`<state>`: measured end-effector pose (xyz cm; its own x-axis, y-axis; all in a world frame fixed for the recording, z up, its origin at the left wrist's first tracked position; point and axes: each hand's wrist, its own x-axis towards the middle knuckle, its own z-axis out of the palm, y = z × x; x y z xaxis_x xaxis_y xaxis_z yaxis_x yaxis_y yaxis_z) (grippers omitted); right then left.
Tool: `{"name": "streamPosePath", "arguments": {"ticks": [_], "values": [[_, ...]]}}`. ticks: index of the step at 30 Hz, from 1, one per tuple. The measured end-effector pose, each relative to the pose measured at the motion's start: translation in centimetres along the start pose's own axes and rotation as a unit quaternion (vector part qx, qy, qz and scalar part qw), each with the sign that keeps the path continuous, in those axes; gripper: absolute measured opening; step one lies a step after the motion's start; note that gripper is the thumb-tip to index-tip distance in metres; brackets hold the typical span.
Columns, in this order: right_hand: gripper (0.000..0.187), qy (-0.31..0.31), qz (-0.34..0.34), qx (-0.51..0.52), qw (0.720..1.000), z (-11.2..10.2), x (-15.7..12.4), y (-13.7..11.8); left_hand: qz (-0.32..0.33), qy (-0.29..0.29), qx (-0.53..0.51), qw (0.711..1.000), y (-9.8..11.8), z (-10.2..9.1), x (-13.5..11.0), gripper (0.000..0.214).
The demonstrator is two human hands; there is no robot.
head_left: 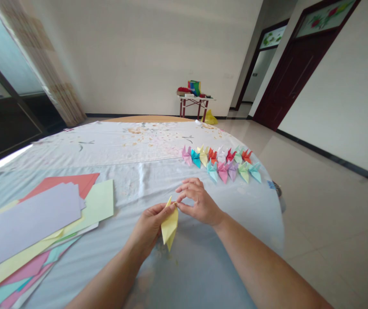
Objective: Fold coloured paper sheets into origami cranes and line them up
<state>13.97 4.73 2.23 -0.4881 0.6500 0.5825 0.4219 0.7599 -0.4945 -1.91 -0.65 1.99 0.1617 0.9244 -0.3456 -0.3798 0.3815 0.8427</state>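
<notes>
A folded yellow paper piece (170, 226), narrow and pointed, stands between my hands. My left hand (148, 227) grips it near its top. The fingertips of my right hand (197, 202) pinch its upper tip, and the other fingers curl above. To the right and farther off, several folded paper cranes (221, 165) in pink, teal, yellow, red and green stand in two rows on the cloth. Loose sheets of coloured paper (29, 219) lie in an overlapping pile left of my hands.
A pale cloth-covered round table (145, 189) fills the lower view, with its edge curving right, above a tiled floor (332, 223). At the back stands a small red-legged table (195, 103) holding assorted items, with a yellow bag (209, 117) beside it.
</notes>
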Motion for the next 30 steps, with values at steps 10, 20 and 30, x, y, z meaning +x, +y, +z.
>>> {"name": "streamPosePath", "arguments": {"ticks": [10, 20, 30], "values": [[0.005, 0.006, -0.014, -0.002, 1.0, -0.08, -0.03, -0.61, 0.008, -0.009, 0.008, 1.0, -0.64, -0.54, 0.41, 0.032], [0.006, 0.007, -0.03, -0.035, 0.999, -0.19, -0.09, -0.91, 0.025, 0.01, 0.013, 1.0, -0.56, -0.37, 0.46, 0.037], [0.004, 0.02, -0.032, -0.051, 0.998, -0.09, -0.11, -0.93, 0.038, 0.003, 0.019, 0.999, -0.59, -0.37, 0.49, 0.034]]}}
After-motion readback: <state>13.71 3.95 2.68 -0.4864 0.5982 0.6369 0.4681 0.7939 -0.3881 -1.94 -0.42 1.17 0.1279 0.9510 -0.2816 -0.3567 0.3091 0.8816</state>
